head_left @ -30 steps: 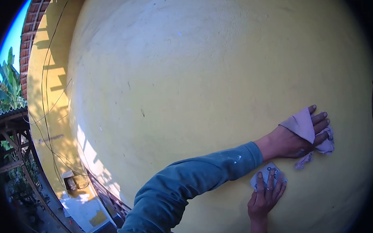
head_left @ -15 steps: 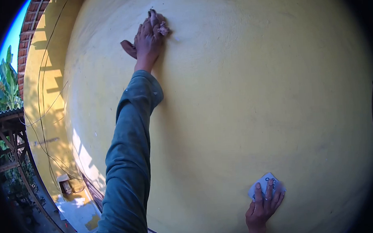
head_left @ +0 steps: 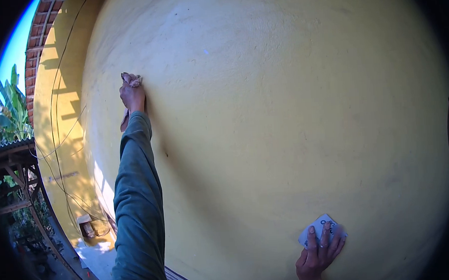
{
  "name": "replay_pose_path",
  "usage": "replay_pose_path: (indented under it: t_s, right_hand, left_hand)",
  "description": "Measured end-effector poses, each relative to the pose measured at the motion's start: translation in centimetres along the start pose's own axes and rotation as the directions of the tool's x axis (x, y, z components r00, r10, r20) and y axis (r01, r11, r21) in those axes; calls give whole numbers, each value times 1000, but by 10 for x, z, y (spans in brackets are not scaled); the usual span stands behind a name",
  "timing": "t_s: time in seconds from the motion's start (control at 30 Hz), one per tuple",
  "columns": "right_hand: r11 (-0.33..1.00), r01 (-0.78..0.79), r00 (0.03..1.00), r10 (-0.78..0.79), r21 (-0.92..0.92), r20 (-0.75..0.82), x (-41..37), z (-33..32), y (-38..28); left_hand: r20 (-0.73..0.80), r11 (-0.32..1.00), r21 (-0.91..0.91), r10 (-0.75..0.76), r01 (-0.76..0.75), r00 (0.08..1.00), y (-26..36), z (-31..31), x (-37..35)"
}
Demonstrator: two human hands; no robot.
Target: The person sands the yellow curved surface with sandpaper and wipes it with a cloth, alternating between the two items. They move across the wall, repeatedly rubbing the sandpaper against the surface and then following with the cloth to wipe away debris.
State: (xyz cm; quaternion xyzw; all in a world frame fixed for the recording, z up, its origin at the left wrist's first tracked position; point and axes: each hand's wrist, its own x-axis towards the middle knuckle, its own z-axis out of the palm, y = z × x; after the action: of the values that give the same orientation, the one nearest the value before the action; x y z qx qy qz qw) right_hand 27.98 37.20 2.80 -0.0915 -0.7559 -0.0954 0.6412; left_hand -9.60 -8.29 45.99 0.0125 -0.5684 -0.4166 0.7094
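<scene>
the painted wall (head_left: 264,138) looks smooth (rougher up top); the rag (head_left: 133,80), cloth.

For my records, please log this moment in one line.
left hand: pinkish crumpled cloth at yellow wall | right hand: pale printed sheet against wall

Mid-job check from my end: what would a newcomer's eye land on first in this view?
Probably the big yellow wall, bulging across most of the view, with the teal sleeve rising up its left side to the left hand, which grips a bunched cloth. Next, at lower right, the right hand with its fingers over a pale printed sheet against the wall.
</scene>
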Motion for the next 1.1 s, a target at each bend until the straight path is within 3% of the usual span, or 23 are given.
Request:
replay_pose_path:
  t_s: [0.1,0.13,0.17,0.2,0.23,0.3,0.33,0.43,0.47,0.5,0.53,0.57,0.6,0.67,0.73,0.77,0.8,0.87,0.9,0.97,1.1]
  right_hand:
    - [1000,-5,1000,5,-13,1,-4,5,2]
    - [1000,-10,1000,10,-13,2,-4,5,2]
    - [1000,1,1000,-1,-5,-15,-4,5,1]
    - [1000,14,999,-14,2,-33,-4,5,1]
    - [1000,13,999,-13,1,-32,-3,5,1]
    - [1000,19,999,-19,-3,-37,-4,5,1]
    - [1000,21,999,-21,-4,-35,-3,4,1]
    - [1000,-3,1000,3,30,0,-3,1,0]
    - [999,-1,1000,1,33,-1,-3,1,1]
    - [999,2,1000,-2,37,-4,-2,1,1]
    - [999,9,1000,-8,39,-5,-2,1,2]
    - [1000,8,1000,-8,27,8,-2,0,2]
    - [1000,8,1000,-8,14,21,-2,0,2]
    - [1000,20,1000,-20,21,14,-2,0,2]
    - [1000,23,1000,-23,20,2,-1,0,5]
    - [999,22,1000,-23,27,9,-1,-1,5]
    - [999,22,1000,-23,34,16,-1,-2,5]
    - [999,28,1000,-28,30,6,-1,-1,6]
    - [999,33,999,-33,30,1,-2,0,6]
    - [999,44,999,-44,22,-8,-1,0,7]
    - [999,41,999,-41,-5,-27,0,2,5]
  left_hand:
    - [-52,971,-60,230,-233,972,89,5,-1]
    - [-46,950,-220,218,-223,975,130,2,-4]
    - [-26,887,-276,377,-369,926,153,14,3]
    - [-36,836,-210,511,-506,859,190,14,-5]
    - [-84,765,-335,558,-551,826,224,24,-7]
    - [-185,587,-557,602,-588,777,297,28,-38]
    - [-249,521,-557,638,-646,729,330,23,-61]
    - [-271,259,-600,825,-757,496,407,-15,-126]
    - [-295,228,-729,746,-645,597,425,-22,-156]
    - [-308,105,-733,829,-672,466,443,-21,-167]
    - [-386,61,-710,800,-702,460,451,-30,-198]
    - [-364,-19,-750,846,-661,389,459,-33,-217]
    - [-441,-50,-690,820,-722,365,460,-40,-234]
    - [-319,25,-650,898,-760,302,464,-50,-227]
    - [-309,31,-648,902,-761,300,458,-43,-199]
    - [-362,57,-652,853,-756,376,447,-34,-182]
    - [-151,265,-652,873,-711,464,431,-32,-159]
    - [-77,425,-660,782,-620,618,389,-3,-103]
    - [-158,401,-607,785,-686,599,357,9,-73]
    - [37,633,-488,703,-601,711,291,8,-36]
    - [81,828,-368,481,-423,873,148,3,-1]
